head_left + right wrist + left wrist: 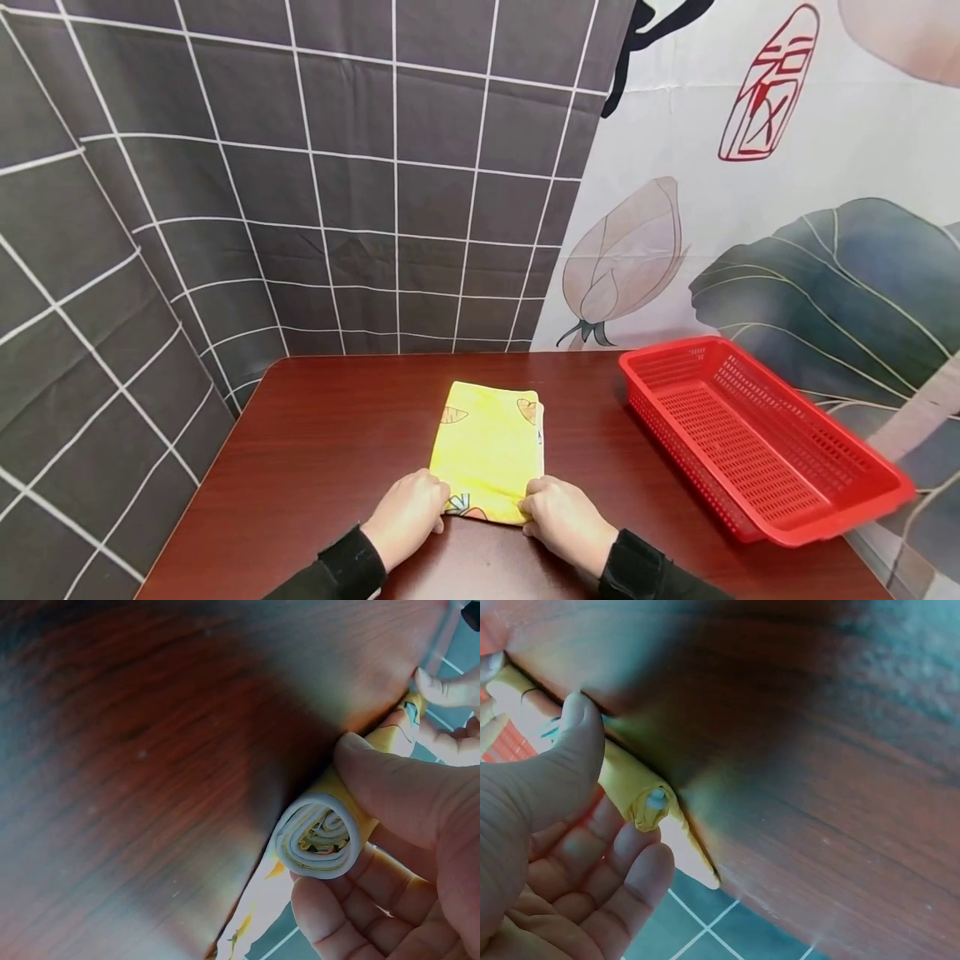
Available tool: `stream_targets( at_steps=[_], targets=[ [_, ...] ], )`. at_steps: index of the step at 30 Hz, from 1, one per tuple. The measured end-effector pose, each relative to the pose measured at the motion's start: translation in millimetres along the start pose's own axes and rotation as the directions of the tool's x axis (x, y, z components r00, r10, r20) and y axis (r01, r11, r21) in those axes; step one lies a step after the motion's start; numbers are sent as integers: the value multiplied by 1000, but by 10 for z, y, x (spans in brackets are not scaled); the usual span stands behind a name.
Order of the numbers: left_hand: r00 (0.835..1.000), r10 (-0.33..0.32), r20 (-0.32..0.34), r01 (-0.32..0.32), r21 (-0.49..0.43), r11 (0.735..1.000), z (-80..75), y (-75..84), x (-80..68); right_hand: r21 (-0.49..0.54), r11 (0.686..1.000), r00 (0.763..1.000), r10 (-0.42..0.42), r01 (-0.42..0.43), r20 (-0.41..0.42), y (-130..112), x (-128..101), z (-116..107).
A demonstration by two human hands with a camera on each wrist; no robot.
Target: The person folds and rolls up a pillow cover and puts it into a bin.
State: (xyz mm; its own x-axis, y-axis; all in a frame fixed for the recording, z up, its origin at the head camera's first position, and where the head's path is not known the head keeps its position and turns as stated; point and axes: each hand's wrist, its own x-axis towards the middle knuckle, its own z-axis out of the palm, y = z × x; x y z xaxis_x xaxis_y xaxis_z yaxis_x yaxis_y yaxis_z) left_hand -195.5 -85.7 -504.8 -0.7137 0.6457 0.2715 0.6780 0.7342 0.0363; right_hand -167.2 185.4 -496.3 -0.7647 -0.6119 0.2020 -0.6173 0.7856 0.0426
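1. A yellow cloth (491, 446) with small orange prints lies on the dark brown counter (315, 467), about midway between the left and right edges and reaching toward the near edge
2. The near end of the cloth is rolled into a tight tube; the far part lies flat, folded into a narrow strip pointing at the back edge
3. The left hand (408, 517) grips the left end of the roll: in the left wrist view the thumb presses on top of the cloth (634, 791) and the fingers (622, 881) curl loosely beneath it
4. The right hand (566, 521) grips the right end: in the right wrist view the thumb lies over the roll (322, 840), whose spiral of layers shows at its open end, and the fingers (345, 919) curve under it
5. Both hands sit close to the near edge, with black sleeves at the wrists
6. A red plastic basket (757, 442) with perforated walls stands by the right edge, well apart from the cloth and hands, running from the back right corner toward the near right
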Motion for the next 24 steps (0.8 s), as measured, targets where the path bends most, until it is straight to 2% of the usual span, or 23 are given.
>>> stream_targets(
  at_steps=[14, 24],
  targets=[
    [999, 0, -39, 1, 32, 999, 35, -6, 42, -2, 1000, 1000, 9, -9, 9, -9, 15, -26],
    [1000, 11, -27, -9, 57, 998, 51, 2, 40, 24, 999, 999, 31, -32, 35, -11, 7, -16]
  ],
)
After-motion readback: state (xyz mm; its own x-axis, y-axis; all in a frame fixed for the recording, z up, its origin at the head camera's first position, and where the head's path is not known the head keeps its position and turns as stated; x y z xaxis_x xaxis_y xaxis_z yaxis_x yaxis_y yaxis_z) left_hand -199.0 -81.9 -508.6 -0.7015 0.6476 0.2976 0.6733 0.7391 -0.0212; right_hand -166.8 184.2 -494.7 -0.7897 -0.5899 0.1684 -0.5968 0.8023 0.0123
